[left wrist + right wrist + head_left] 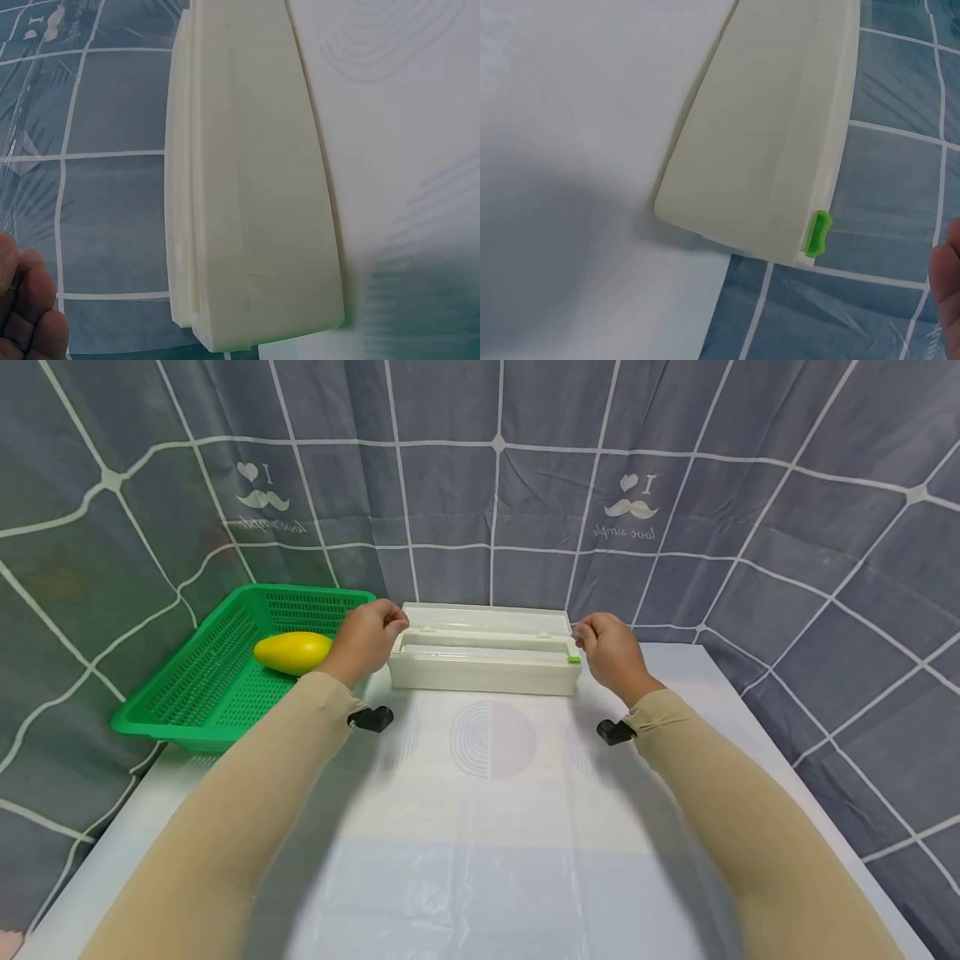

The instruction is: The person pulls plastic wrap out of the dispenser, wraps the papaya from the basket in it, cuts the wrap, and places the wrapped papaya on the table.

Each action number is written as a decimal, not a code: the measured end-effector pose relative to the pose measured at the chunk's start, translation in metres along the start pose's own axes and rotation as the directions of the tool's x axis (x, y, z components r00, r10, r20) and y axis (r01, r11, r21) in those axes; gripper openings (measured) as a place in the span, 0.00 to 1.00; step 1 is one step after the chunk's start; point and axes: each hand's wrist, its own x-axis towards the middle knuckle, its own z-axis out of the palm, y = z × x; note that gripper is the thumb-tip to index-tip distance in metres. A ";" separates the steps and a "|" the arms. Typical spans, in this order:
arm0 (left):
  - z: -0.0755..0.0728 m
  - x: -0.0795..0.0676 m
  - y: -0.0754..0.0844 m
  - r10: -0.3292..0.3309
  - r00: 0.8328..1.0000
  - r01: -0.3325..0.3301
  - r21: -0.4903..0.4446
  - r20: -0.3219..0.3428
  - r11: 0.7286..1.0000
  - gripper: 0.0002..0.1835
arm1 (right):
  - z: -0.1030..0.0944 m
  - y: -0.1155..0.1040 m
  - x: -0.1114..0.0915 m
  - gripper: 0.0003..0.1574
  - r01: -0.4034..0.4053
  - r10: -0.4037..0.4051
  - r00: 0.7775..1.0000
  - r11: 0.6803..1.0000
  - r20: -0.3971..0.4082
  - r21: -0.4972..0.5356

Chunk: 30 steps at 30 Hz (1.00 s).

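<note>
A long white cling film dispenser (485,675) lies on the table with its lid (487,619) raised at the back. A small green slider (573,659) sits at its right end. Clear cling film (15,154) shows as shiny creases above the left fingers in the left wrist view. My left hand (369,639), fingers curled, pinches the film beside the dispenser's left end. On the right end, my right hand (609,652) pinches the film's other side, thumb and fingers together. In the right wrist view only fingertips (946,274) show at the edge.
A green plastic basket (168,724) stands at the left, close to my left forearm. Inside it lies a yellow mango-shaped fruit (292,652). Grey gridded curtains (450,502) hang behind and along the sides of the white-covered table (480,877).
</note>
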 end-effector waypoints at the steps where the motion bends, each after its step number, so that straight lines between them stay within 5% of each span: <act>1: -0.001 -0.001 0.000 0.004 1.000 -0.004 0.000 -0.006 1.000 0.14 | -0.001 0.000 -0.001 0.21 0.007 -0.007 1.000 1.000 -0.005 -0.001; 20: -0.018 -0.016 0.011 0.012 0.997 -0.014 -0.026 -0.081 1.000 0.16 | -0.016 -0.008 -0.010 0.20 0.109 -0.110 0.989 0.994 -0.099 -0.018; 30: -0.026 -0.021 0.019 0.063 0.985 -0.072 -0.045 -0.162 0.996 0.17 | -0.029 -0.018 -0.010 0.18 0.154 -0.154 0.973 0.988 -0.173 -0.011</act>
